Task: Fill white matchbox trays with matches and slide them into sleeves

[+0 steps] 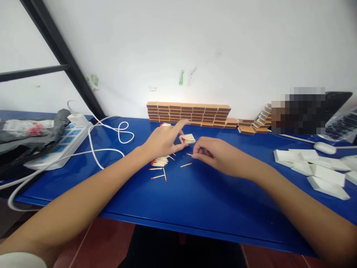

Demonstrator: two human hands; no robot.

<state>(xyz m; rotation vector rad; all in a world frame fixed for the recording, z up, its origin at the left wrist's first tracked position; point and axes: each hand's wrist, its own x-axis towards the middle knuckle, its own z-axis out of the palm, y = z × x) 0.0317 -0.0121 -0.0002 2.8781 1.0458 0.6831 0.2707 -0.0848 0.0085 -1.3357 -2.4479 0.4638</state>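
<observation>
The left hand (163, 140) steadied a small matchbox tray (187, 139) with spread fingers while the right hand (214, 153) pinched a matchstick (190, 154) beside the loose matches (160, 162).

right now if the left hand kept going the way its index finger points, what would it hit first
Most likely the stacked matchboxes along the wall: the left hand points its index finger up and right, above the open match tray. Depth is hard to judge.

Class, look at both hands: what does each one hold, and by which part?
The left hand steadies the small open matchbox tray at its near-left edge. The right hand pinches a match by one end; the grip is partly hidden.
</observation>
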